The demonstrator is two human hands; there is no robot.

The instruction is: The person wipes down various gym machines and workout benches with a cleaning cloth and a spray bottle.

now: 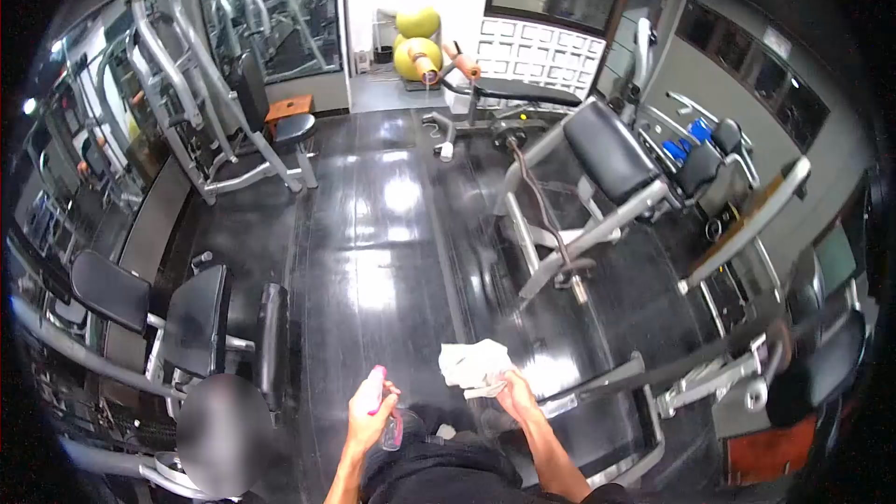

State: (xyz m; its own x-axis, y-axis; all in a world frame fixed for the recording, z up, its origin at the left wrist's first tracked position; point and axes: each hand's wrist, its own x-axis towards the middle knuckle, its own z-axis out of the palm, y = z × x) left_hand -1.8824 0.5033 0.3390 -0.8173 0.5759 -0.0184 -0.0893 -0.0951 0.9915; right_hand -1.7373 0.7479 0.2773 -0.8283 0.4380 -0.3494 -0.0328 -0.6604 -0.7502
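Observation:
My left hand (365, 415) is closed around a small spray bottle (393, 433) with a pink top and a see-through body. The bottle's lower end shows beneath my fingers, while its middle is hidden in my grip. In my right hand (516, 396) I pinch a crumpled white cloth (474, 363) by its near edge, and the rest of it spreads forward from the fingers. Both hands are in front of my body above the dark floor, apart from each other.
A padded bench (198, 317) stands at my left, behind a blurred patch. On the right is a black-padded curl bench (611, 151) with a bent bar (544, 201). Ahead, the shiny black floor (369, 252) runs toward yellow exercise balls (417, 58). A cable machine (177, 65) stands far left.

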